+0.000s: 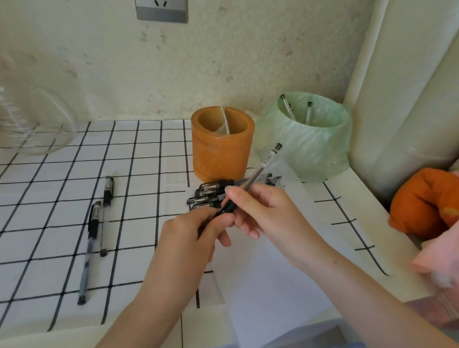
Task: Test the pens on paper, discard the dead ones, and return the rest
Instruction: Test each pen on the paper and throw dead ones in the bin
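Over the white paper, your left hand pinches the black lower end of a pen, and your right hand curls its fingers round the grip. Just behind lies a pile of pens, then the orange holder and the green-bagged bin with pens inside.

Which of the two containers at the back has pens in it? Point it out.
The green bag-lined bin, right of the orange holder: two pen ends show inside its mouth, none in the orange one.
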Available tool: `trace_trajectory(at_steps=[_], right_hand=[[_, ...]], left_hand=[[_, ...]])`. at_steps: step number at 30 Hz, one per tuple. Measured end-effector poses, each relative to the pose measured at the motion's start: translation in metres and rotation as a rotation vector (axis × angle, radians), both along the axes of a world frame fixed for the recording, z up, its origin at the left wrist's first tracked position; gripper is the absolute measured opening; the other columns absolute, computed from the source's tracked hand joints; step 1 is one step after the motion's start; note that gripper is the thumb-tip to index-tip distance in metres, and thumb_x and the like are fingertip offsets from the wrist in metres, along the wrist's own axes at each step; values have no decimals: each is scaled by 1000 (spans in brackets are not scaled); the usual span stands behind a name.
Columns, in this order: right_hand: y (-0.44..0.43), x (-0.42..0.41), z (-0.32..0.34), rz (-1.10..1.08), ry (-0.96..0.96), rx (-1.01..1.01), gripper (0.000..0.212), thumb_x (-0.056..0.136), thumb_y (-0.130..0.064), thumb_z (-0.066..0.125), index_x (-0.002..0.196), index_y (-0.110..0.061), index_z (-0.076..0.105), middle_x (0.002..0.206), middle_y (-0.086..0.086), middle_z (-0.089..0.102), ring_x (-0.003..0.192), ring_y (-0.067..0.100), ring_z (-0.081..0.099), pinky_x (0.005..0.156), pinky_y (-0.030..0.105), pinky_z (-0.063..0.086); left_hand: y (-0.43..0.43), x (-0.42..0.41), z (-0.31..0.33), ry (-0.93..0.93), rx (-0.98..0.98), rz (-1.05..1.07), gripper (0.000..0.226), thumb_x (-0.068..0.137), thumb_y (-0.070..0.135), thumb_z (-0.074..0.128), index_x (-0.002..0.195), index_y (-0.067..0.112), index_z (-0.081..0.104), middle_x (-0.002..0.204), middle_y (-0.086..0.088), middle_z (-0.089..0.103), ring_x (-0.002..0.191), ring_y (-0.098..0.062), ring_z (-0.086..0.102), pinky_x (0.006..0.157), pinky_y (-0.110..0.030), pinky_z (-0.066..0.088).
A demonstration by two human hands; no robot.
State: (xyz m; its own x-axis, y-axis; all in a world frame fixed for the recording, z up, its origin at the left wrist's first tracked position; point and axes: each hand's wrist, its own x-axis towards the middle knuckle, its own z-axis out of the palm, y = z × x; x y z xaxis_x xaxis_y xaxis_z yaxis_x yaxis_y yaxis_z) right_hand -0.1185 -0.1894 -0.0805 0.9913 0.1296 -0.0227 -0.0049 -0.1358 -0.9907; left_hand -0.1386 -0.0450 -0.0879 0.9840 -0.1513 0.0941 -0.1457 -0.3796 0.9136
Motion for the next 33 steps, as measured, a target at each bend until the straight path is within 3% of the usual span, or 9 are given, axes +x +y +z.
trace_trajectory(at_steps=[5,8,11,14,19,21,24,29,33], right_hand=[[-14,18,33,-205,-173,-178,28,98,-28,48,78,-10,57,56,-3,51,44,4,44,44,14,35],[-42,53,68,-381,-300,-337,30,97,-25,48,76,-9,59,59,1,51,50,12,43,48,26,35],[-65,87,100,-457,-370,-728,34,97,-23,44,72,-2,56,58,3,48,50,16,43,47,22,33],[-81,114,111,-431,-342,-1070,39,98,-19,41,60,-9,41,55,3,39,50,18,38,52,33,28],[-87,133,101,-306,-113,-1327,53,99,-35,45,54,-8,35,55,7,36,55,25,41,51,32,28],[-84,125,97,-330,-126,-1336,57,97,-41,46,53,-7,35,55,9,36,65,27,44,57,33,31],[-73,96,85,-419,-293,-1118,52,96,-38,48,59,-2,49,55,12,45,58,31,46,52,34,33],[-33,26,44,-310,-370,-837,36,97,-33,48,69,-12,58,49,-1,42,46,15,37,48,31,29],[-18,3,6,-175,-301,-763,31,95,-33,52,76,-12,66,50,-6,45,48,11,38,50,29,30]], left_hand=[[0,3,0,-38,128,-6,36,82,60,33,96,37,57,82,15,63,61,0,61,53,-17,42],[5,6,-2,-93,247,25,30,88,55,33,92,37,57,80,17,62,63,2,60,56,-19,45],[10,7,-4,-108,337,32,27,91,48,34,94,36,58,78,19,62,62,2,60,64,-25,52],[13,6,-4,-118,369,49,25,93,41,38,94,32,61,75,18,63,63,-1,60,64,-27,53],[21,5,-6,-119,425,96,21,95,30,42,101,31,62,78,16,65,69,-1,60,65,-20,49],[25,4,-7,-106,438,106,21,95,29,43,105,30,62,82,15,67,72,-1,60,67,-19,48],[28,3,-9,-109,494,138,22,95,26,44,107,27,62,91,12,67,79,-5,58,70,-19,44],[47,11,-25,-288,811,244,15,72,2,73,84,11,71,81,-8,68,78,-30,61,64,-41,52],[55,13,-24,-112,955,284,37,79,1,63,115,9,60,128,-16,49,122,-34,42,91,-44,48]])
